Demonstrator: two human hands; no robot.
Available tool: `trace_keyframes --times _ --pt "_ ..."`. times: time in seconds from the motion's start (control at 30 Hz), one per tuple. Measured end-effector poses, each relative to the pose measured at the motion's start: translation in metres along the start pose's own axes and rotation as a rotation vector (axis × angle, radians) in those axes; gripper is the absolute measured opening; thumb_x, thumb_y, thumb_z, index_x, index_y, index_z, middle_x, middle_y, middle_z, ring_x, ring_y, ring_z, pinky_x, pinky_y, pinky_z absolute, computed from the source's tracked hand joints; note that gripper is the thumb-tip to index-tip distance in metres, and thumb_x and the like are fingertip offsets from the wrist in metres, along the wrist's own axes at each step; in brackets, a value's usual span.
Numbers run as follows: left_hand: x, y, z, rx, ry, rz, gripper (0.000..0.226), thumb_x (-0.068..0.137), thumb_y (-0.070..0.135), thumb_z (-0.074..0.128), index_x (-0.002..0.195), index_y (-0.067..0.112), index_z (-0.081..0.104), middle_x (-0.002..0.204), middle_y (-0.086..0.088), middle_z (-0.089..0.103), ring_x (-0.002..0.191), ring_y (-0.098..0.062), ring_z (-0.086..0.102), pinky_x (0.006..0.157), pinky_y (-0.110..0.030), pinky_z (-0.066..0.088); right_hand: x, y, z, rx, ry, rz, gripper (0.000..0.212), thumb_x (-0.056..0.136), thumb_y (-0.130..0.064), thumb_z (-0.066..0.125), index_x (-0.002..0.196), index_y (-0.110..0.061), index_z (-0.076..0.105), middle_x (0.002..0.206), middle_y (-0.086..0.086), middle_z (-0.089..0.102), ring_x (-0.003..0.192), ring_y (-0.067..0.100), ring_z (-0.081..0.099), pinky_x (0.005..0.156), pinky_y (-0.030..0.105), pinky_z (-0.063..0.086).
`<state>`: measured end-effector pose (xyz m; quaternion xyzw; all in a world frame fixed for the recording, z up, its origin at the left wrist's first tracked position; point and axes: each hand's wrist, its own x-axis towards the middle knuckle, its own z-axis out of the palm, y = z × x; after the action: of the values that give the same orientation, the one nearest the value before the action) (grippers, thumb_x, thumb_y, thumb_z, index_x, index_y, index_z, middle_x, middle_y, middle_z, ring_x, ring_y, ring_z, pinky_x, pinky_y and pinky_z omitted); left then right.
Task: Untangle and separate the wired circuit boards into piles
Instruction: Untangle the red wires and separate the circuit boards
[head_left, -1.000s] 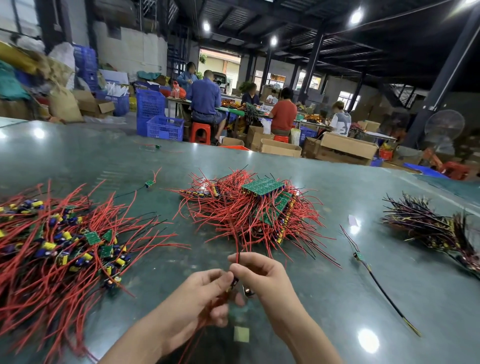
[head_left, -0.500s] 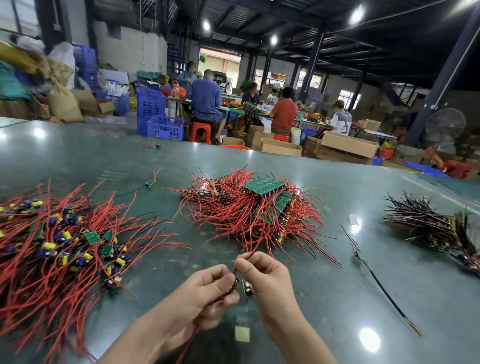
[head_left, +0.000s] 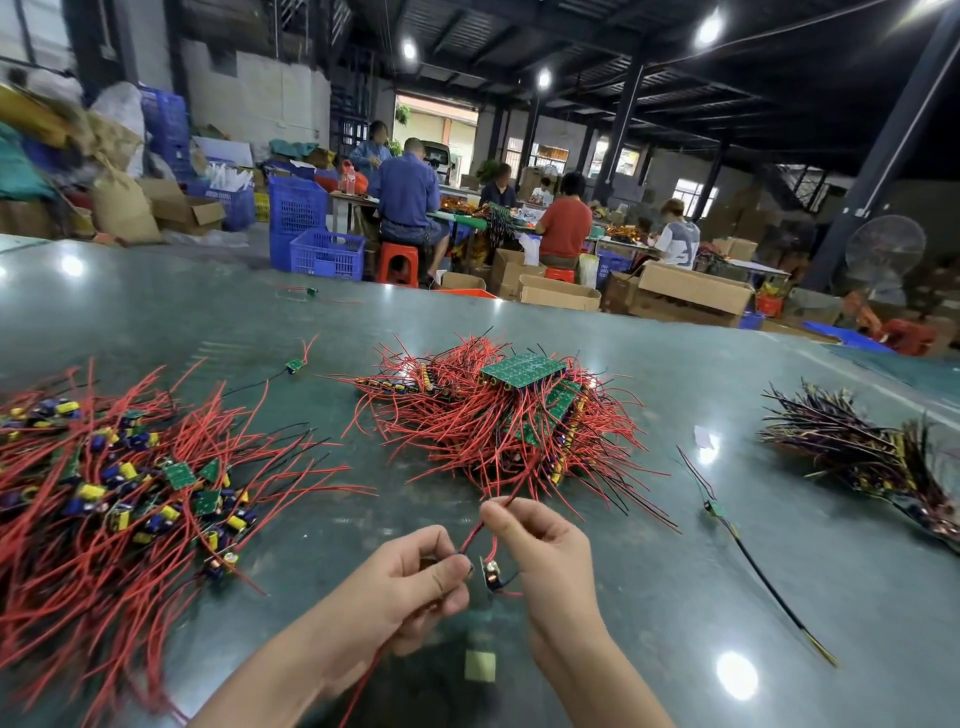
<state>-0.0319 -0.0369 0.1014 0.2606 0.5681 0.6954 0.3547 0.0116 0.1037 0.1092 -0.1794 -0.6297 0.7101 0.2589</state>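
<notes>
Each grip pinches: left hand (head_left: 415, 577) and right hand (head_left: 540, 545) on one red wire (head_left: 474, 538), small board (head_left: 491, 574) between them.

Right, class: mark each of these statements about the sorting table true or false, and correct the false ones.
1. Both hands pinch red wire near the table's front edge. True: the left hand and right hand each hold some.
2. The middle pile has a green board panel on top. True.
3. The pile on the far right is mostly red wire. False: the right pile is dark, with purple and black strands.
4. The left pile shows yellow and blue parts among red wires. True.
5. A single black-wired board lies left of the hands. False: that stray board lies to their right.
</notes>
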Motion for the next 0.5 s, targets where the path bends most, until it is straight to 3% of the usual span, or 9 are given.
trace_keyframes --times 0.2,0.37,0.5 --pt "0.0 0.0 -0.003 0.062 -0.022 -0.025 0.023 0.085 0.029 0.056 0.077 0.014 0.04 0.057 0.004 0.049 0.039 -0.005 0.02 0.035 -0.013 0.015 0.01 0.0 -0.01 0.101 0.124 0.03 0.015 0.075 -0.008 0.074 0.062 -0.014 0.074 0.057 -0.01 0.064 0.048 -0.005 0.051 0.05 0.006 0.04" --pt "0.0 0.0 -0.006 0.062 -0.039 -0.051 0.026 0.082 0.033 0.058 0.078 0.015 0.04 0.058 0.004 0.05 0.039 -0.005 0.021 0.035 -0.013 0.015 0.019 0.002 -0.018 0.216 0.24 0.088 0.008 0.076 -0.014 0.074 0.068 -0.013 0.074 0.061 -0.008 0.066 0.054 0.001 0.048 0.063 0.02 0.035" --pt "0.0 0.002 -0.009 0.076 -0.016 -0.06 0.025 0.08 0.032 0.057 0.078 0.013 0.041 0.057 0.004 0.049 0.039 -0.005 0.021 0.035 -0.013 0.016 0.024 -0.004 -0.022 0.343 0.113 0.187 0.016 0.074 -0.019 0.069 0.06 -0.013 0.073 0.057 -0.006 0.059 0.042 0.002 0.036 0.05 0.019 0.029"
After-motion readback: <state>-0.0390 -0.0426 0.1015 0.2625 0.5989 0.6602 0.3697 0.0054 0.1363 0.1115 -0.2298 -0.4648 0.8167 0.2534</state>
